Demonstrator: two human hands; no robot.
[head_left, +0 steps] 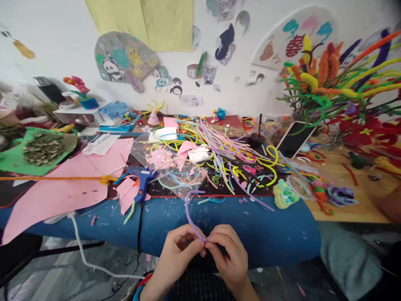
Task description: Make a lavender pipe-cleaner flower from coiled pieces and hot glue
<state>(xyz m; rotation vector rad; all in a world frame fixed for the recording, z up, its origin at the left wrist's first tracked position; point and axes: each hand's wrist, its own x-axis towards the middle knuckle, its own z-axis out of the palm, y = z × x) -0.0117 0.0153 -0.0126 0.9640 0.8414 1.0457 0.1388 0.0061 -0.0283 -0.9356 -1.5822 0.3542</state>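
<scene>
A purple pipe cleaner (189, 215) curves up and away from my fingers, its far end bent over to the right. My left hand (183, 251) pinches it near its lower end between thumb and fingers. Right beside it, my right hand (228, 253) has thumb and fingertips closed on the same end, and the two hands almost touch. Both are held low in front of the blue table cover (266, 234). Just past them lies a big loose pile of pastel pipe cleaners (216, 144) in purple, pink, yellow and blue.
A blue glue gun (143, 184) lies left of the pile on pink sheets (90, 171). Its black cord hangs over the front edge. A phone (296, 139) leans at the right, by a bunch of pipe-cleaner flowers (332, 79). Dried scraps sit on green paper (19, 156).
</scene>
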